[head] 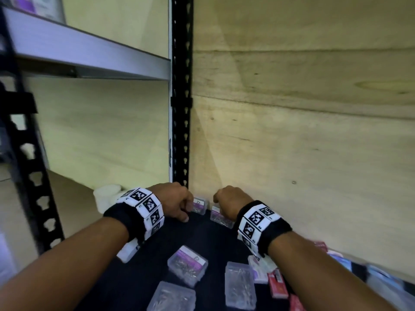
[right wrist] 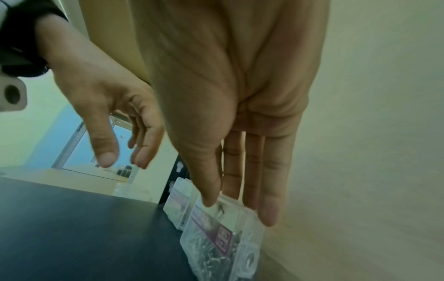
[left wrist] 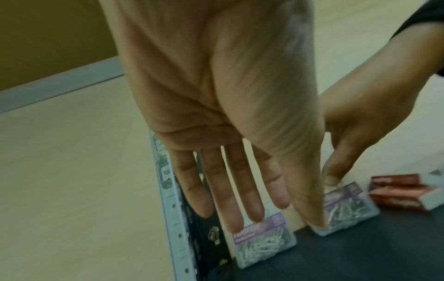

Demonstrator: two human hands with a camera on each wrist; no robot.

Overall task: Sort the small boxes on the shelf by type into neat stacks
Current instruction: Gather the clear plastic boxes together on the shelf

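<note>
Two clear boxes with purple labels sit in the far corner of the dark shelf [head: 157, 254]. Over the left box [head: 199, 206] [left wrist: 264, 243] hangs my left hand [head: 187, 209] [left wrist: 276, 218], fingers straight and pointing down, holding nothing. My right hand [head: 219, 198] [right wrist: 240, 211] reaches down on the right box [head: 221, 217] [right wrist: 216, 228]. Its fingers are straight, with the thumb tip on the lid and the fingertips at the box's far side by the wall. More clear boxes [head: 187, 264] [head: 240, 285] and red boxes [head: 277, 285] [left wrist: 406, 194] lie loose nearer me.
A black slotted upright post [head: 180, 108] stands in the corner right behind the left box. A plywood wall [head: 292, 131] closes the back and right. A white object [head: 107, 196] sits left of my left wrist. Another shelf [head: 89, 48] runs above left.
</note>
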